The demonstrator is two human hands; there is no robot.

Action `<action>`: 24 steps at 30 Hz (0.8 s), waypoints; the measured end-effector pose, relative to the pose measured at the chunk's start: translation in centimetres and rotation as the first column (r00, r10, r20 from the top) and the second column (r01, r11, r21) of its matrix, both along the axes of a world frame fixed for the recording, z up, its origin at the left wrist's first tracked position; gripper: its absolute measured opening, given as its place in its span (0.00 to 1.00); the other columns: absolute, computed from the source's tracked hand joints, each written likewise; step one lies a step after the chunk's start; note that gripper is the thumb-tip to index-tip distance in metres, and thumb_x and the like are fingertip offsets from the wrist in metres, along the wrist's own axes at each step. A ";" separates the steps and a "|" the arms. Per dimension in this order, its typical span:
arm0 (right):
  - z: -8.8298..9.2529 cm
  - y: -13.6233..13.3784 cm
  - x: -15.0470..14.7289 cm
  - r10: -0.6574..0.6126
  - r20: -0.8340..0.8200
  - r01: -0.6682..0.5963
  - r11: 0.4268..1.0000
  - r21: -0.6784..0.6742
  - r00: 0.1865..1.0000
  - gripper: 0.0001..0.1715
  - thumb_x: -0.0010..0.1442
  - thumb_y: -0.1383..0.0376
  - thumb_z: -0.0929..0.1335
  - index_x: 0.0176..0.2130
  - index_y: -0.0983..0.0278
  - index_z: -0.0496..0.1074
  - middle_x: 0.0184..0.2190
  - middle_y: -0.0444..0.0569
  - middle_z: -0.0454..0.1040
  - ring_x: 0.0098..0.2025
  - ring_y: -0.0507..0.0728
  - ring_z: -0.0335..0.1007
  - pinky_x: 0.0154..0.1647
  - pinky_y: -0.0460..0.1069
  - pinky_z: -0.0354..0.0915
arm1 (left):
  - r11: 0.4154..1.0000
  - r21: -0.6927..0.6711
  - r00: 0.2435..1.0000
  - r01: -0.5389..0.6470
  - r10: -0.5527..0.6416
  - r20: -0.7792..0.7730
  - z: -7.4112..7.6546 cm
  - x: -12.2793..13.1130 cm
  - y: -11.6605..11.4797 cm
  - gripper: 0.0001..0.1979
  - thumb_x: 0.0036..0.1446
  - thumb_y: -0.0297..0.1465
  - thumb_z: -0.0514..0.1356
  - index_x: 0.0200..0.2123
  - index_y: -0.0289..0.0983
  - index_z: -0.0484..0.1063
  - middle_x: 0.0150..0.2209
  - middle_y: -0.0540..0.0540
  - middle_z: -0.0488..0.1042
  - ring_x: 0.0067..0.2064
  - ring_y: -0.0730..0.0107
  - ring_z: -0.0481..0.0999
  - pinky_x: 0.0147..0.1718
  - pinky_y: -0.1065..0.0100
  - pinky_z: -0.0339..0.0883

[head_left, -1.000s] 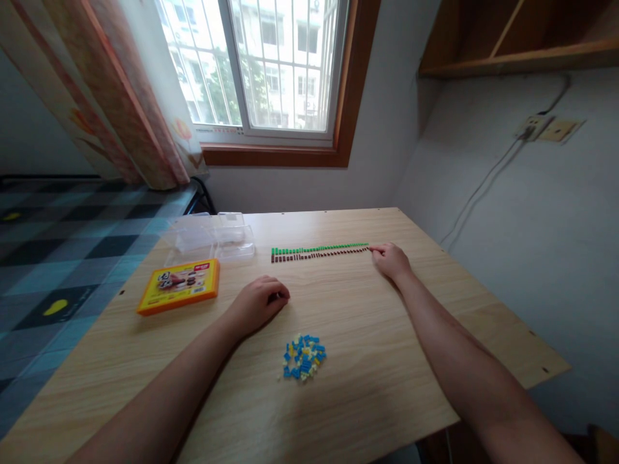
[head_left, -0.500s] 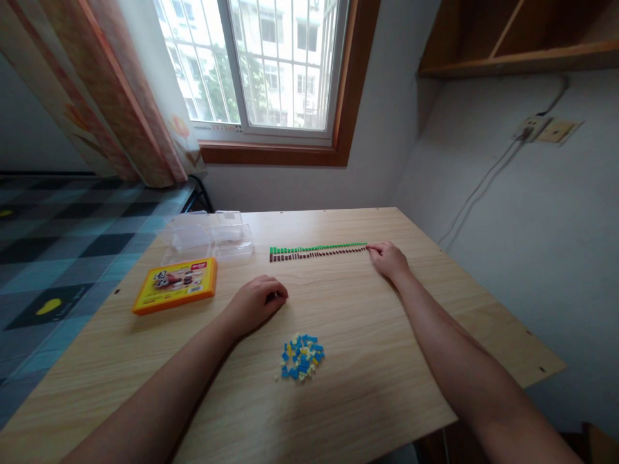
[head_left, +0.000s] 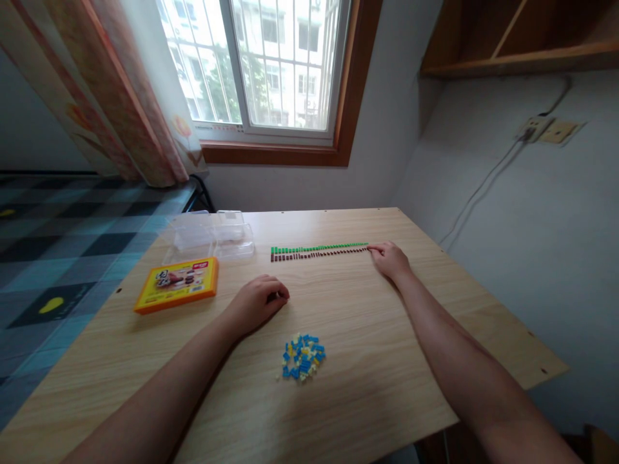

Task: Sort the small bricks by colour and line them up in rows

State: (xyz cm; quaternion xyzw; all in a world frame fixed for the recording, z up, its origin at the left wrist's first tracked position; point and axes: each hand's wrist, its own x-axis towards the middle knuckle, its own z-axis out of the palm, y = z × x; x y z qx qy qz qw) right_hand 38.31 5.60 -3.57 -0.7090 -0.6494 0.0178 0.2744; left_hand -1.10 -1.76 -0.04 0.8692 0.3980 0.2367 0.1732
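Note:
My right hand (head_left: 391,260) lies on the wooden table (head_left: 367,335), fingers pinched together at the right end of two long rows of tiny bricks: a green row (head_left: 319,247) and a dark brown row (head_left: 314,255) just in front of it. What the fingertips pinch is too small to make out. My left hand (head_left: 257,301) rests curled in a loose fist on the table, left of centre, nothing visible in it. A small heap of blue, yellow and white bricks (head_left: 303,365) lies in front of it, near me.
An orange-yellow box (head_left: 177,291) lies at the table's left, with a clear plastic tray (head_left: 213,240) behind it. A window and curtain stand beyond the far edge. The wall with a cable runs along the right. A checkered bed is to the left.
Both hands stay where they were; only the camera has shifted slightly.

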 end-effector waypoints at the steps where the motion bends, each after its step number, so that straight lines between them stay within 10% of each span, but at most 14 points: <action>1: 0.0 -0.1 0.0 0.000 -0.003 0.000 1.000 0.006 1.000 0.17 0.64 0.62 0.65 0.46 0.58 0.82 0.44 0.50 0.79 0.44 0.56 0.73 0.47 0.48 0.66 | 1.000 -0.003 1.000 0.000 0.000 0.003 0.0 0.0 0.0 0.06 0.56 0.26 0.60 0.32 0.39 0.77 0.32 0.47 0.77 0.37 0.65 0.74 0.40 0.64 0.68; 12: 2.6 -2.3 -3.2 0.246 0.013 -0.243 0.947 0.212 0.969 0.18 0.64 0.67 0.64 0.47 0.63 0.81 0.42 0.53 0.78 0.46 0.59 0.72 0.51 0.52 0.66 | 0.994 -0.109 0.999 0.007 -0.002 0.040 0.1 0.8 -0.7 0.05 0.54 0.26 0.62 0.32 0.39 0.78 0.30 0.48 0.74 0.34 0.68 0.73 0.37 0.66 0.68; 19: 3.8 -6.6 -10.5 0.740 0.100 -0.741 0.636 0.217 0.665 0.16 0.62 0.71 0.66 0.45 0.60 0.80 0.40 0.51 0.77 0.44 0.58 0.70 0.48 0.54 0.67 | 0.977 -0.207 0.994 0.052 -0.030 0.108 0.9 0.6 -0.9 0.10 0.51 0.28 0.62 0.38 0.39 0.77 0.32 0.49 0.74 0.33 0.69 0.71 0.34 0.68 0.65; 24: 3.4 -9.1 -14.3 0.885 0.153 -0.898 0.436 0.058 0.440 0.21 0.62 0.72 0.66 0.51 0.57 0.77 0.45 0.50 0.75 0.45 0.58 0.69 0.49 0.54 0.67 | 0.945 -0.322 0.914 -0.053 0.176 0.366 1.0 0.0 0.1 0.08 0.56 0.33 0.56 0.34 0.36 0.73 0.31 0.48 0.74 0.34 0.67 0.71 0.34 0.66 0.67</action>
